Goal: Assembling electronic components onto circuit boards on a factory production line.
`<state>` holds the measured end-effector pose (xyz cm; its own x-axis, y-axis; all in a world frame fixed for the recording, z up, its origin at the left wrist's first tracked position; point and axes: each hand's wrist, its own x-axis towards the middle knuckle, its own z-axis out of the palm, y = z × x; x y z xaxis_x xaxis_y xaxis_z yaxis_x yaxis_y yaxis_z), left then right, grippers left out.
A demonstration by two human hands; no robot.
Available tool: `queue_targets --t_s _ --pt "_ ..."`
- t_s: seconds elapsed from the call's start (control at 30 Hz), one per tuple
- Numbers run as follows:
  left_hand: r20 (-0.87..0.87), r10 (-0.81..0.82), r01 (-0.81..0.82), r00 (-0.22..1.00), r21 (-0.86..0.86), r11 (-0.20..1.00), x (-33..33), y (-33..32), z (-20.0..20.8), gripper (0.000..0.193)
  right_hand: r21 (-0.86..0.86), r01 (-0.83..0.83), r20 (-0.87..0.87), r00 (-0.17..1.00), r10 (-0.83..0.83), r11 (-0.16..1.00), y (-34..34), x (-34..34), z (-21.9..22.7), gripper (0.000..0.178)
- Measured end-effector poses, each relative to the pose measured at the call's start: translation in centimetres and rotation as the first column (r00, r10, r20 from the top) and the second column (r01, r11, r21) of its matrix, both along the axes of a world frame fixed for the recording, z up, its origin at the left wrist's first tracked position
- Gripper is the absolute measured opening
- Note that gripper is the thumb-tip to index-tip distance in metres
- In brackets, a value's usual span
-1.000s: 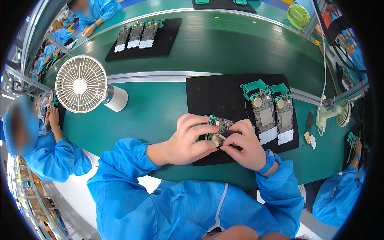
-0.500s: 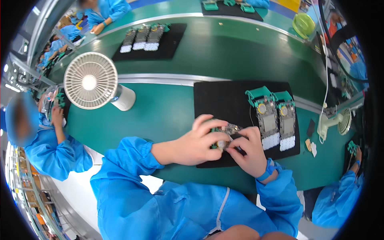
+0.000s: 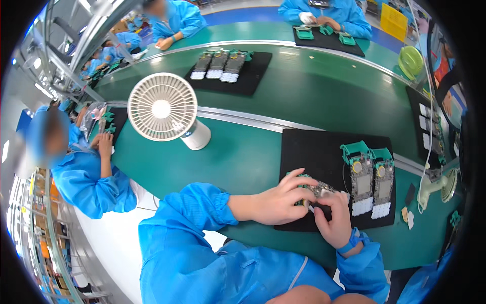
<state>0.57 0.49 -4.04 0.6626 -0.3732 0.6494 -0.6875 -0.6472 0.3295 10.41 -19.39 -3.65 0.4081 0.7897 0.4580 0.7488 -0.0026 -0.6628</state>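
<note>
My left hand [image 3: 286, 202] is closed around a circuit board [image 3: 321, 190], holding it tilted above the black mat [image 3: 309, 147]. Its fingers cover much of the board. My right hand [image 3: 335, 220], with a blue band at the wrist, meets the board's right end. Its thumb and fingers are bent together in a pinch, and what lies between them is mostly hidden. A small whitish bit shows near the right thumb tip. On the mat's right side lie two more circuit boards, the nearer-left board [image 3: 361, 183] and the right board [image 3: 383, 185], each with a green frame at its top.
A white fan [image 3: 162, 107] stands left of the mat. Past a metal rail [image 3: 243, 117], three boards lie on another black mat [image 3: 258, 71]. At right are a small fan [image 3: 448, 186] and scraps [image 3: 408, 217]. A co-worker in blue [image 3: 91, 177] sits at left; others work opposite.
The whole view has swung left, so the scene sits further right and lower. Both hands stay at the held circuit board, with small finger shifts.
</note>
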Motion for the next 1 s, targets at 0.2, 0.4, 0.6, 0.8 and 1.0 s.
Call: queue_targets --t_s 0.2,0.4,0.6,0.8,1.0 --pt "-0.017 0.064 -0.063 0.998 0.017 0.998 -0.2 0.2 -0.2 0.014 0.034 -0.053 -0.142 0.988 0.057 0.998 0.5 0.5 0.1 0.021" --pt "-0.041 0.063 -0.061 0.997 0.047 0.997 -0.2 -0.3 0.6 0.015 0.056 -0.006 -0.261 0.965 0.02 0.998 0.0 0.0 -0.4 0.022" --pt "-0.008 0.042 -0.042 0.999 0.072 0.997 -0.2 -0.1 0.4 0.017 0.06 -0.013 -0.047 0.999 0.015 0.998 0.3 0.1 -0.4 0.021" --pt "0.007 0.041 -0.041 0.999 0.083 0.996 0.1 -0.5 0.0 0.018 0.03 0.028 -0.289 0.957 -0.018 0.999 -0.4 0.2 -0.4 0.022" --pt "0.007 0.031 -0.031 0.999 0.018 0.999 -0.1 -0.4 -0.2 0.016 0.037 0.002 -0.091 0.996 0.001 0.999 -0.1 0.0 -0.3 0.022"
